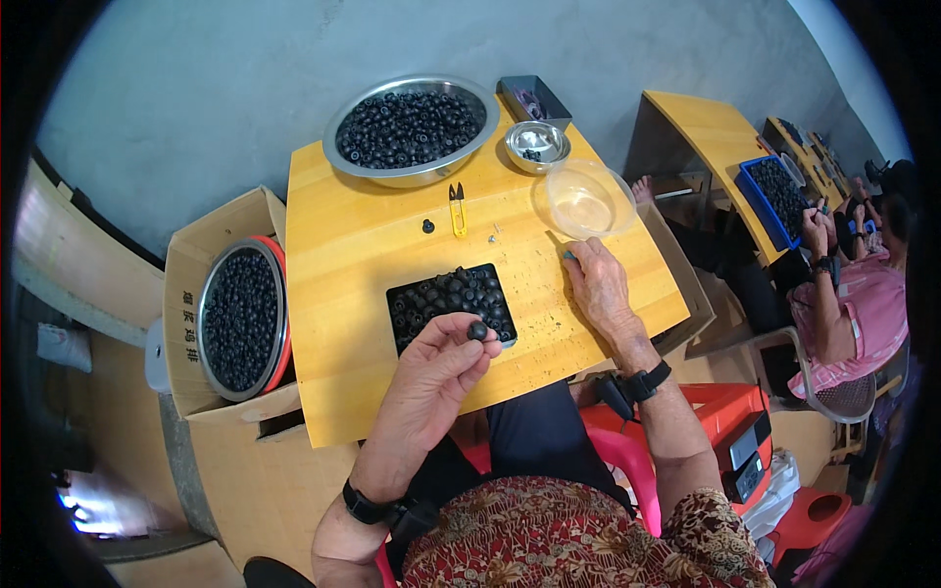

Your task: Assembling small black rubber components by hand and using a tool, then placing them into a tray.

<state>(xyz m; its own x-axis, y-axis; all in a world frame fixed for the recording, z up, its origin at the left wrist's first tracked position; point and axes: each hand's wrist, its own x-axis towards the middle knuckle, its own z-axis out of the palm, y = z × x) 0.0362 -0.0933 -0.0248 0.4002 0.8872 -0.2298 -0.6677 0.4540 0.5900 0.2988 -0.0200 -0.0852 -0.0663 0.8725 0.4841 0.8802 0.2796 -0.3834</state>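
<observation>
My left hand point(438, 367) is closed, pinching a small black round part point(477, 330) between thumb and fingertips. It is above the near edge of a dark rectangular tray point(392, 294) heaped with similar black parts point(451, 294). To the right, my right hand point(600, 284) rests low over the table with its fingers curled together. A small teal tip point(569, 255) shows at its fingertips; the rest of that thing is hidden by the hand. One loose black part point(428, 226) lies beyond the tray, beside yellow-handled thread snips point(458, 216).
On the yellow wooden table point(343, 323) stand a large steel basin point(338, 162) of black parts, a small steel bowl point(537, 147), a clear plastic tub point(588, 201) and a grey box point(539, 98). A cardboard box point(181, 323) sits left; a co-worker point(848, 304) sits right.
</observation>
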